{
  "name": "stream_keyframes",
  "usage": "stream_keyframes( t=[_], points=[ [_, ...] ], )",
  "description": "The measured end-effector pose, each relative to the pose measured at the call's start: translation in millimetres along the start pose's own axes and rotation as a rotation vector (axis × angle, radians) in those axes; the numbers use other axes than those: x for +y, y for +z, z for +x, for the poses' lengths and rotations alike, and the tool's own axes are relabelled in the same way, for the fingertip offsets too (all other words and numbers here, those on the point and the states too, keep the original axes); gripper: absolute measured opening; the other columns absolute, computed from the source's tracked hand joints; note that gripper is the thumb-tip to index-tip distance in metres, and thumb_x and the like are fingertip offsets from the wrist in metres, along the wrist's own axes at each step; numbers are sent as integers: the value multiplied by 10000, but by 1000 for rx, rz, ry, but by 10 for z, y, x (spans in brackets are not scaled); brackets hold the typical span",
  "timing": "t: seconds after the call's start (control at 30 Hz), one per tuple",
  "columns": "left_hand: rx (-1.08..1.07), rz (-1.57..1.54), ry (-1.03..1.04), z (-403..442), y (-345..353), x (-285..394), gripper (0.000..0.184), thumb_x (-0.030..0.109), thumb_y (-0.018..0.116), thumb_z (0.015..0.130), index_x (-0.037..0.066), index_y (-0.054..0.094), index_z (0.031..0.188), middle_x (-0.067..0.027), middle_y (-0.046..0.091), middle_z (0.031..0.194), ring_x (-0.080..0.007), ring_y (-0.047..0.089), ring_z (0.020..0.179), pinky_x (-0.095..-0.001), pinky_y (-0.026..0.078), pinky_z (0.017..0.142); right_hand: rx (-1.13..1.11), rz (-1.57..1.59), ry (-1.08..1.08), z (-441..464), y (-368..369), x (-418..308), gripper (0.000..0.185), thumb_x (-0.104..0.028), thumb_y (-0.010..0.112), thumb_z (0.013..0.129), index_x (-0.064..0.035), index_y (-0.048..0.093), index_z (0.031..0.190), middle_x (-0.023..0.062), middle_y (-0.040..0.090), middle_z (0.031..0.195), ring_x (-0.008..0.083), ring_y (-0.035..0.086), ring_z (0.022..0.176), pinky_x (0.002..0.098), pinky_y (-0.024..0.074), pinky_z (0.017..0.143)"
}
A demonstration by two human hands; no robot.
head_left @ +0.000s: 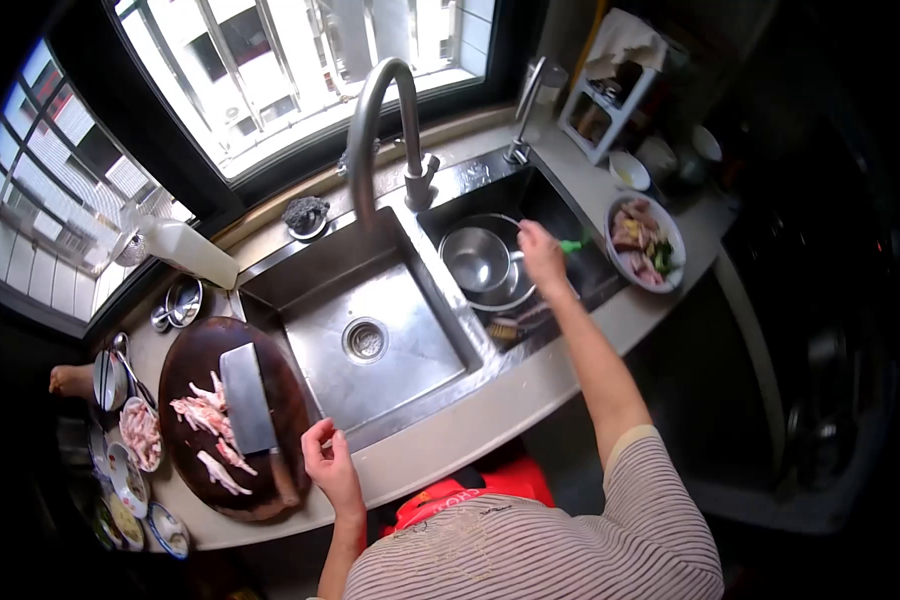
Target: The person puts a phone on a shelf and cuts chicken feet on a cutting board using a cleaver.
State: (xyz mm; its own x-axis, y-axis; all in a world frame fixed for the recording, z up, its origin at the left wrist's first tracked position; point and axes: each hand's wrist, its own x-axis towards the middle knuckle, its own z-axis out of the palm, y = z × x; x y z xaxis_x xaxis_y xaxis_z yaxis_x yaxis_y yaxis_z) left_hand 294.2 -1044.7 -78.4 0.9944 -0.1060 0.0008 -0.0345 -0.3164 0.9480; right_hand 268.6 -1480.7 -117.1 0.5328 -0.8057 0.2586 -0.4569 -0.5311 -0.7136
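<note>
My right hand point(543, 258) is closed around the handle of a round metal water scoop point(473, 258) over the right sink basin. The scoop sits within a larger metal pot point(516, 298) in that basin. Above the counter edge, my left hand point(328, 458) holds nothing, its fingers loosely bent and apart. Nearest to it is a cleaver point(248, 398), lying flat with its handle point(283, 478) toward me. The cleaver rests on a round dark chopping board point(185, 365) beside cut pieces of pale raw meat point(202, 412), likely chicken feet.
A tall faucet point(418, 180) arches over the left basin point(410, 350). A bowl of meat and green pieces point(645, 243) stands right of the sink. Small bowls point(128, 480) line the far left. A brush point(503, 330) lies in the right basin; a white bottle point(190, 248) stands by the window.
</note>
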Motion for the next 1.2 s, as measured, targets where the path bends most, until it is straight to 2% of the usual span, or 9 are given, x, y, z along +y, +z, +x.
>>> stream_keyframes(
  t=[0.17, 0.27, 0.4, 0.57, 0.67, 0.8, 0.97, 1.1, 1.2],
  points=[
    [10, -7, -169, -380, 839, 98, 196, 20, 574, 843, 4, 599, 1036, -26, 572, 931, -94, 541, 811, -226, 471, 662, -122, 6, 6, 1534, -6, 485, 565, -248, 542, 858, -60, 391, 1369, 257, 485, 1297, 380, 459, 1223, 401, 364, 1014],
    [18, 32, -252, -490, 1022, 286, 186, 23, 581, 834, 3, 600, 1018, -34, 552, 991, -110, 538, 847, -226, 442, 689, -125, 185, -35, 1972, 244, 705, 466, -212, 571, 850, -55, 505, 1284, 211, 572, 1205, 354, 503, 1176, 385, 386, 993],
    [97, 57, -275, -470, 1121, 357, 182, 9, 569, 838, -10, 592, 1017, -33, 548, 985, -102, 532, 792, -227, 454, 673, -29, -42, -297, 1846, 446, 827, 334, -175, 567, 826, -73, 621, 1139, 151, 636, 1010, 310, 588, 959, 393, 458, 875],
    [104, 4, -264, -460, 1253, 466, 179, 9, 569, 841, -16, 591, 1016, -32, 549, 945, -95, 530, 764, -229, 465, 667, 279, 491, -101, 1928, 450, 696, 288, -60, 532, 808, -33, 633, 1077, 134, 643, 1050, 284, 611, 943, 385, 485, 831],
    [118, -34, -304, -503, 1235, 453, 181, 3, 572, 837, -15, 591, 1016, -28, 551, 921, -91, 528, 761, -228, 473, 658, 123, 156, -375, 1979, 538, 790, 244, -50, 540, 789, -23, 648, 1006, 138, 641, 1067, 297, 604, 970, 395, 493, 804],
    [156, 22, -318, -634, 1043, 408, 181, -4, 565, 841, -12, 592, 1020, -28, 556, 916, -87, 528, 760, -225, 479, 646, -42, -269, -667, 1715, 639, 723, 215, -38, 560, 752, -58, 670, 935, 111, 634, 1100, 298, 545, 1108, 437, 428, 918],
    [262, -5, -258, -639, 637, 276, 198, -2, 553, 849, 6, 589, 1043, -30, 559, 912, -80, 526, 755, -212, 478, 645, 38, -234, -680, 1335, 496, 652, 386, -37, 565, 761, -51, 582, 1147, 139, 512, 1298, 317, 445, 1238, 438, 359, 1000],
    [368, 80, -193, -465, 84, 174, 232, -33, 536, 823, 8, 584, 1047, -10, 566, 869, -53, 483, 684, -188, 388, 547, 124, 200, -300, 250, 148, 341, 207, 3, 552, 813, -6, 616, 1010, 137, 616, 1044, 294, 591, 962, 350, 467, 830],
    [353, 99, -119, -238, -334, 56, 215, -30, 524, 850, 4, 605, 1046, -51, 582, 1001, -136, 550, 935, -254, 448, 826, -69, 314, -342, -864, 138, -365, 166, 64, 555, 811, 13, 612, 958, 132, 607, 881, 251, 600, 801, 301, 485, 697]
  ],
)
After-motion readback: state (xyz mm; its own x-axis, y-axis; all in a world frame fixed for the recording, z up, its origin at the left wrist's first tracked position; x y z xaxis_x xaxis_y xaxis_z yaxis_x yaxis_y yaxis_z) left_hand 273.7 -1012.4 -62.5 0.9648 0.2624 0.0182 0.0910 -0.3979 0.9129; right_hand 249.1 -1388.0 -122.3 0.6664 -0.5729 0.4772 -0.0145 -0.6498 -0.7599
